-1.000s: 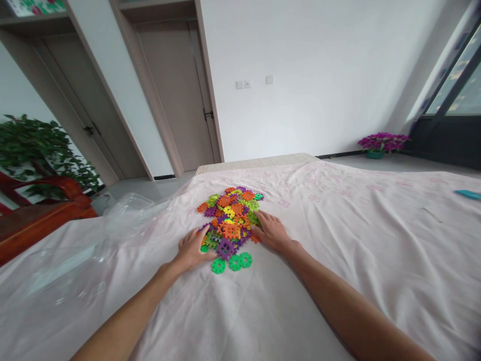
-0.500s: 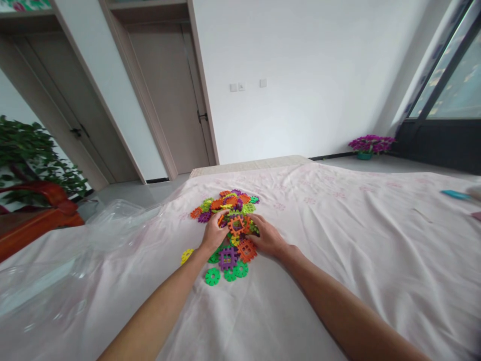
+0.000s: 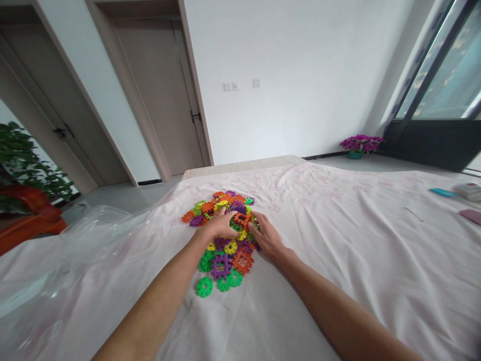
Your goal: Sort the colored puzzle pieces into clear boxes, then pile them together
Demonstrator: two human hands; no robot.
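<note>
A heap of plastic interlocking toy pieces lies on the pale sheet, in orange, purple, green and yellow. My left hand [image 3: 222, 225] is over the heap's middle, its thumb and fingers curved apart with a gap between them. On the heap's right side, my right hand [image 3: 267, 234] has its fingers and thumb at the edge of an orange square piece [image 3: 242, 219], which is tilted. Nearer to me lie a purple square piece [image 3: 221, 266], another orange square piece [image 3: 243, 261] and a round green piece [image 3: 205, 287]. My hands partly hide the heap's middle.
Clear plastic packaging [image 3: 101, 228] lies along the left. At the right are a blue flat object [image 3: 443, 192], a whitish box [image 3: 468, 191] and a dark pink flat item [image 3: 471, 215]. A wooden chair arm [image 3: 32, 210] stands at far left.
My left hand has opened wider and sits lower over the heap. The orange square piece between my hands has tilted flatter. The view has shifted slightly to the right.
</note>
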